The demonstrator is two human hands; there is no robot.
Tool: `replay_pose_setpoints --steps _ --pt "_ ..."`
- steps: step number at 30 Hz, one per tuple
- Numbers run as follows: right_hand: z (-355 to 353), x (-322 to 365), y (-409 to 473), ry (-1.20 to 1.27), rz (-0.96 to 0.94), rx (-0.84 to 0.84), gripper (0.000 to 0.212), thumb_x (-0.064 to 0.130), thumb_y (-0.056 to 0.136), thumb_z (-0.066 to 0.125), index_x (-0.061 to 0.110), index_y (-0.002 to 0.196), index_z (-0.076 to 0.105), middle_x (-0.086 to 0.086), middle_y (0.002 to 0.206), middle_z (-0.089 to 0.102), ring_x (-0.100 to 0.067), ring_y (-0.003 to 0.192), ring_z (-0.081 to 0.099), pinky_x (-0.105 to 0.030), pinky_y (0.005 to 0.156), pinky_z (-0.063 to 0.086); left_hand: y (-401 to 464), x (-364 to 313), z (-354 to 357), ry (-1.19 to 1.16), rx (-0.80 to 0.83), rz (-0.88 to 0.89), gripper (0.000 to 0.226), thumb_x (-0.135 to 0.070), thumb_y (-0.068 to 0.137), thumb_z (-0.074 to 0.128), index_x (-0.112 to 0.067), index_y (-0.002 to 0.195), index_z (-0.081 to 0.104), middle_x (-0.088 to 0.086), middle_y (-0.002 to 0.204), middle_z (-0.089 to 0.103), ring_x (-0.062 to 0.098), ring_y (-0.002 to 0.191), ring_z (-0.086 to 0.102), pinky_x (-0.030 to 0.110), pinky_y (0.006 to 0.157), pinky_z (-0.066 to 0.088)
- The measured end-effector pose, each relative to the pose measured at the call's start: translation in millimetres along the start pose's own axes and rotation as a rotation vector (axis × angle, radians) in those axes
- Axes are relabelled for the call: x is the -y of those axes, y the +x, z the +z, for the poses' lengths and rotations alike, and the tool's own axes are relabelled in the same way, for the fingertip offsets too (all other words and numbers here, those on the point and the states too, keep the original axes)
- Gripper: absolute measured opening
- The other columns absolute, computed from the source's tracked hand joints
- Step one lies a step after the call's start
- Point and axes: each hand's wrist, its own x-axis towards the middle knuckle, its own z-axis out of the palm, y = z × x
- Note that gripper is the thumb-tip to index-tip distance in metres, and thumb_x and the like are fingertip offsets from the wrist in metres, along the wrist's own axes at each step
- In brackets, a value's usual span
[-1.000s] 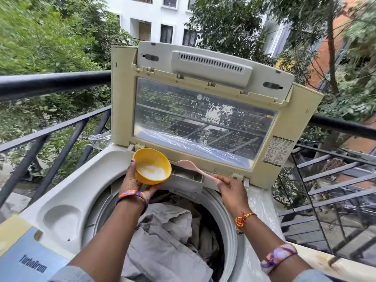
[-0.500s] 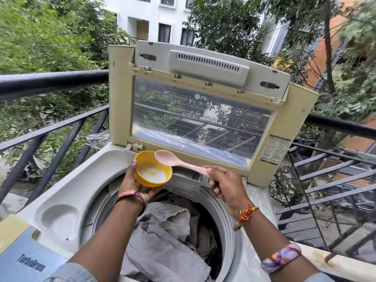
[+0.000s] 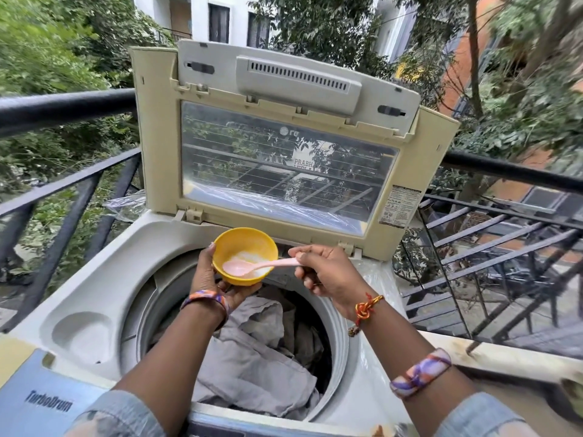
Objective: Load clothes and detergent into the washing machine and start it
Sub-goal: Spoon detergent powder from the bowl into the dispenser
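Pink spoon [image 3: 252,266] in yellow detergent bowl [image 3: 244,255] above clothes [image 3: 258,364].

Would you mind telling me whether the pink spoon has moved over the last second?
Yes. The pink spoon has swung left from the open lid's lower edge, and its head now dips into the yellow bowl.

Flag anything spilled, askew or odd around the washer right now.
Nothing stands out: the white powder sits inside the yellow bowl, the pink spoon dips into it, and the grey clothes lie within the drum.

"TurboDrum" on control panel [image 3: 47,402], "LG" on lid [image 3: 290,132]
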Motion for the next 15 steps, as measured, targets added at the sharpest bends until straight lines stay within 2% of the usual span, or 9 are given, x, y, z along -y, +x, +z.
replay_pose_setpoints --steps 4,7,9,11,13,15 --pt "-1.5 -2.2 -4.4 0.012 0.035 0.003 0.018 0.018 0.096 0.046 0.011 0.105 0.061 -0.003 0.061 0.053 -0.003 0.035 0.041 -0.013 0.035 0.026 0.7 -1.2 -5.1 -0.043 -0.008 -0.031 0.048 -0.053 0.08 0.056 -0.006 0.093 0.053 0.016 0.095 0.053 0.035 0.077 0.055 0.048 0.035 0.049" --pt "-5.9 -7.1 -3.1 0.053 0.066 -0.026 0.027 0.031 0.099 0.038 0.013 0.096 0.058 -0.003 0.061 0.054 -0.004 0.034 0.043 -0.014 0.036 0.027 2.0 -3.1 -8.0 -0.124 -0.023 -0.006 0.053 -0.054 0.08 0.055 -0.008 0.105 0.051 0.018 0.105 0.052 0.036 0.079 0.055 0.052 0.039 0.05" --pt "-7.8 -15.1 4.1 0.06 0.089 -0.082 0.029 0.032 0.1 0.036 0.014 0.09 0.056 -0.004 0.061 0.054 -0.003 0.032 0.042 -0.014 0.035 0.028 3.5 -6.2 -10.5 -0.188 -0.035 0.042 0.053 -0.055 0.082 0.05 -0.011 0.112 0.047 0.016 0.102 0.053 0.035 0.08 0.054 0.051 0.046 0.053" --pt "-6.7 -25.1 14.1 -0.009 0.11 -0.145 0.021 0.024 0.099 0.04 0.012 0.089 0.055 -0.004 0.061 0.053 -0.001 0.029 0.041 -0.013 0.033 0.028 5.2 -11.4 -12.2 -0.211 -0.041 0.102 0.049 -0.055 0.085 0.044 -0.014 0.112 0.048 0.014 0.104 0.053 0.032 0.081 0.053 0.054 0.066 0.053" --pt "-0.5 -36.4 24.1 -0.092 0.162 -0.14 0.015 0.013 0.096 0.044 0.011 0.085 0.055 -0.004 0.062 0.052 -0.001 0.029 0.041 -0.012 0.032 0.03 5.7 -16.7 -13.8 -0.229 -0.065 0.149 0.043 -0.055 0.087 0.041 -0.016 0.101 0.054 0.012 0.1 0.054 0.029 0.08 0.052 0.051 0.076 0.049" --pt "9.7 -48.7 32.8 -0.1 0.226 -0.068 0.022 0.006 0.094 0.044 0.012 0.075 0.052 -0.005 0.064 0.053 -0.002 0.033 0.046 -0.013 0.035 0.035 6.2 -20.8 -14.3 -0.236 -0.103 0.2 0.038 -0.054 0.089 0.039 -0.019 0.085 0.053 0.009 0.089 0.051 0.026 0.077 0.051 0.05 0.081 0.047"
